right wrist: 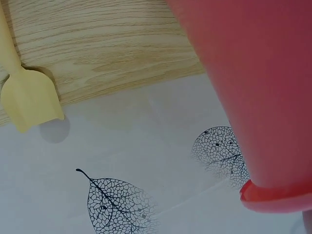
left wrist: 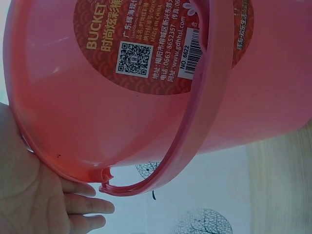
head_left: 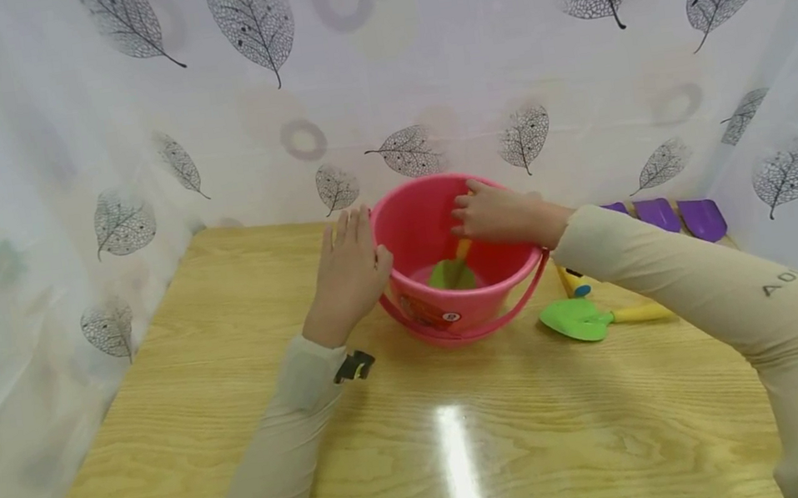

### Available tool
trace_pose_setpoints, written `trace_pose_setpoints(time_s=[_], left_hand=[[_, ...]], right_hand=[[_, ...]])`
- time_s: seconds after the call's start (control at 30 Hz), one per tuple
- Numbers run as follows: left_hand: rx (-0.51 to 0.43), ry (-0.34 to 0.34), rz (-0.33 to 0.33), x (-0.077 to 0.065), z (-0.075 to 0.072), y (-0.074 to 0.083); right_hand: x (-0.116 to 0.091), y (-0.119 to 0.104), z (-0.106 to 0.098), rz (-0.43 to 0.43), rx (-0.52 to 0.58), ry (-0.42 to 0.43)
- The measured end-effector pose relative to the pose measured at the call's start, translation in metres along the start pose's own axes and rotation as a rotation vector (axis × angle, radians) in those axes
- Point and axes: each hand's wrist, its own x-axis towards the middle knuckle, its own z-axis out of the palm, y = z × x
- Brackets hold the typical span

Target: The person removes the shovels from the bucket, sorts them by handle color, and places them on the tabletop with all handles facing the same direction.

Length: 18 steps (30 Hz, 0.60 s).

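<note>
A pink bucket (head_left: 426, 313) stands on the wooden table, its handle hanging down in front. Inside it is a toy shovel with a green blade (head_left: 451, 275) and a yellow handle. My right hand (head_left: 496, 215) reaches over the rim and grips that yellow handle. Flat against the bucket's left rim, with fingers straight, rests my left hand (head_left: 350, 276). In the left wrist view the left hand (left wrist: 36, 190) touches the rim near the handle joint. The right wrist view shows the bucket's outer wall (right wrist: 253, 87), and the right hand's grip is hidden there.
Right of the bucket lies a green trowel (head_left: 578, 319) with a yellow handle. Several purple shovel blades (head_left: 657, 215) lie at the back right, partly behind the right sleeve. The right wrist view has a yellow shovel (right wrist: 31, 100). A leaf-print curtain (head_left: 374, 59) hangs behind the table.
</note>
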Motion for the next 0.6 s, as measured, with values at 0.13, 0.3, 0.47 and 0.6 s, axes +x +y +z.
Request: trace_pose_setpoints(time_s=[0.13,0.3,0.47,0.6], left_hand=[[-0.002,-0.005,-0.005,0.000,0.000,0.001],[0.000,-0.009,-0.011,0.000,0.000,0.001],[-0.001,-0.003,-0.009,0.000,0.000,0.001],[-0.009,0.003,-0.006,0.000,0.000,0.000]], right_hand=[[-0.005,0.003,-0.003,0.015,-0.005,0.049],[-0.015,0.009,-0.009,0.076,-0.009,0.055],[-0.027,0.014,-0.016,0.147,0.014,0.021],[-0.038,0.017,-0.018,0.177,-0.007,0.049]])
